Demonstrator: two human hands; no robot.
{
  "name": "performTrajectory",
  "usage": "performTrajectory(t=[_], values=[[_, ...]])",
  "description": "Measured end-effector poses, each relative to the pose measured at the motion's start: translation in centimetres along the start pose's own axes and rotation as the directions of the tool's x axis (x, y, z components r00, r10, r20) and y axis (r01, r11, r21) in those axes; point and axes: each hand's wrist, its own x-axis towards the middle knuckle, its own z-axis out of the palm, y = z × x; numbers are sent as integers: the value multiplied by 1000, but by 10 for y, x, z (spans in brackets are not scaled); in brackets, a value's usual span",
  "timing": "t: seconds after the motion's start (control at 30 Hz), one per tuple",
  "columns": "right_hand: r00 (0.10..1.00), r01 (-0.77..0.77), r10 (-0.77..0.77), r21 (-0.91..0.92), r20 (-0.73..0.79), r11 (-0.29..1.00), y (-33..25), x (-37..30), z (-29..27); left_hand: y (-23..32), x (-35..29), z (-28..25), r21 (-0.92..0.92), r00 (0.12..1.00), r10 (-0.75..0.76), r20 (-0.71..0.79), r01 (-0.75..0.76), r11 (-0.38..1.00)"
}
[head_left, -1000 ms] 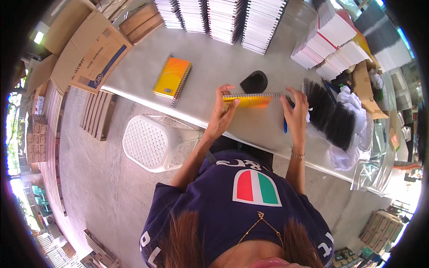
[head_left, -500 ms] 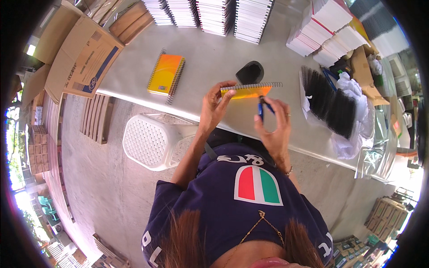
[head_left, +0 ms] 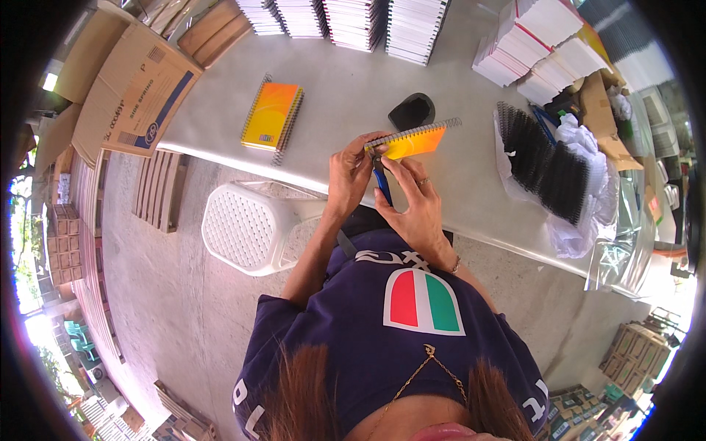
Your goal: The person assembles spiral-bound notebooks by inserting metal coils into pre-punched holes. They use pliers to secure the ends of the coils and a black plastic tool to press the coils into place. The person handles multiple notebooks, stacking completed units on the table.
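Note:
My left hand grips the left end of an orange and yellow spiral notebook, raised on edge near the table's front with its wire coil upward. In my right hand is a pair of blue-handled pliers. Their dark jaws reach the coil's left end, beside my left fingers; the exact contact is too small to make out. Just beyond the held notebook lies a dark rounded object on the table. A second orange and yellow spiral notebook lies flat to the left, with a loose-looking coil along its right edge.
Stacks of spiral-bound books line the table's far side, with more paper stacks at far right. Black wire coils rest on white wrapping at right. A cardboard box and a white stool are at left.
My right hand has moved left with the pliers, from the notebook's right part to the coil's left end. The notebook has tilted, its right end now higher.

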Motion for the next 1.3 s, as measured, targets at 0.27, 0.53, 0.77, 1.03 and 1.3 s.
performTrajectory(t=[0.27,0.53,0.77,1.03,1.3], values=[[1000,-5,5,4,0,1000,-2,-5,-1,7,-5,4,37,997,62,-43,-60,998],[648,-716,132,659,750,-230,-3,13,-45,17,-17,8,191,982,178,-68,-162,968],[950,-198,213,-87,228,976,62,5,-76,39,0,-59,142,954,84,-289,-45,989],[986,-138,164,-483,13,865,94,-4,-82,60,103,-187,441,943,333,-21,-290,849],[981,-171,192,-464,-2,869,89,-4,-83,-14,156,-164,687,911,63,407,-351,636]])
